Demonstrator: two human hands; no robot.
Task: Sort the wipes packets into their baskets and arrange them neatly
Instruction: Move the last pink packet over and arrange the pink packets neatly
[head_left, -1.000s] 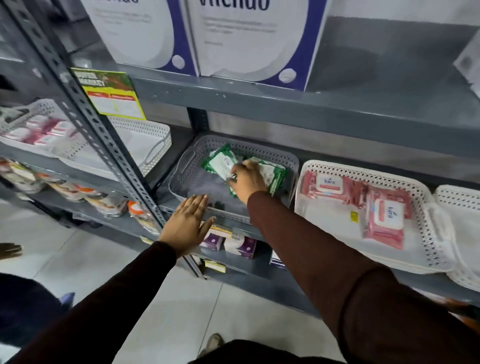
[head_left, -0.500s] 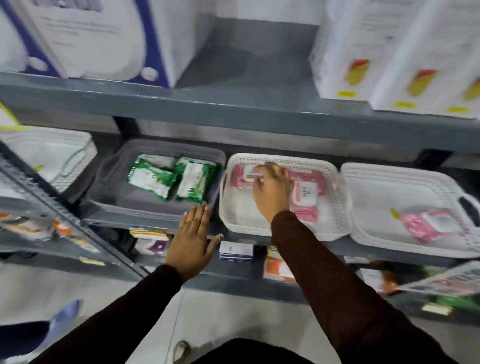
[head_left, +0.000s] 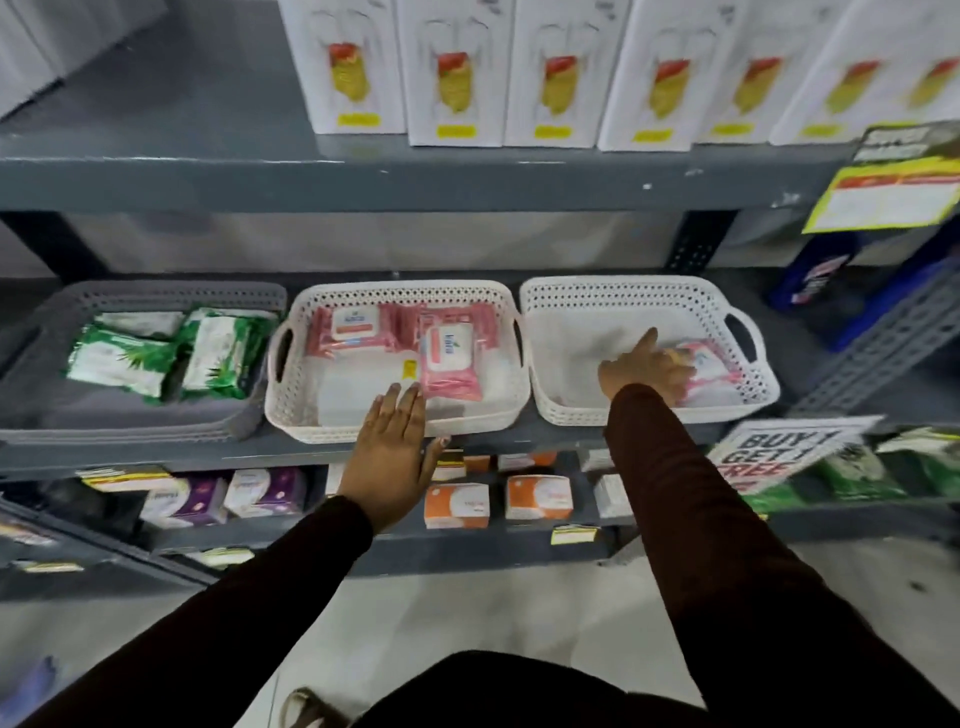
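Three baskets are seen side by side on the middle shelf (head_left: 291, 452) of a grey metal rack. The grey basket (head_left: 156, 296) at the left holds green packets (head_left: 122, 361), lying flat and touching one another. The middle white basket (head_left: 400, 293) holds pink packets (head_left: 449, 358): at least one along the back wall and one angled toward the front right, overlapping at the edges; a small yellow tag is noted beside them. The right white basket (head_left: 613, 291) holds a single pink-and-white packet (head_left: 709, 364) near its right front corner.

The right hand (head_left: 647, 371) is placed inside the right white basket, on that packet. The fingers are curled over the packet's left edge and contact is observed; whether the packet is actually gripped or merely touched cannot be told, since the fingertips are blurred and partly hidden.

The left hand (head_left: 392, 454) is held flat and spread, palm down, fingers together, in front of the front rim of the middle white basket. Nothing is held in it.

Dark sleeves cover both arms. White boxes (head_left: 457, 73) stand in a row on the upper shelf. Small orange, white and purple boxes (head_left: 457, 504) are seen on the shelf below. A printed sign (head_left: 769, 457) hangs at the lower right.
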